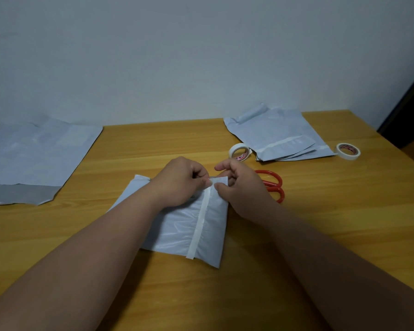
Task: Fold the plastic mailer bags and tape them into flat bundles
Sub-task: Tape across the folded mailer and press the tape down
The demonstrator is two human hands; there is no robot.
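Head view: both hands, left (pixel 179 180) and right (pixel 239 185), pinch the tape strip (pixel 202 218) at the folded mailer bundle's (pixel 177 230) far edge, mid-surface (pixel 320 223); the tape roll's (pixel 240 151) red label is unreadable

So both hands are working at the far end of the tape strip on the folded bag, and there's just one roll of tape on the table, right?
Not quite: the head view shows two rolls of tape, one on each side of the stack of bags. The rest holds: the left hand and right hand pinch the far end of the tape strip on the folded bag.
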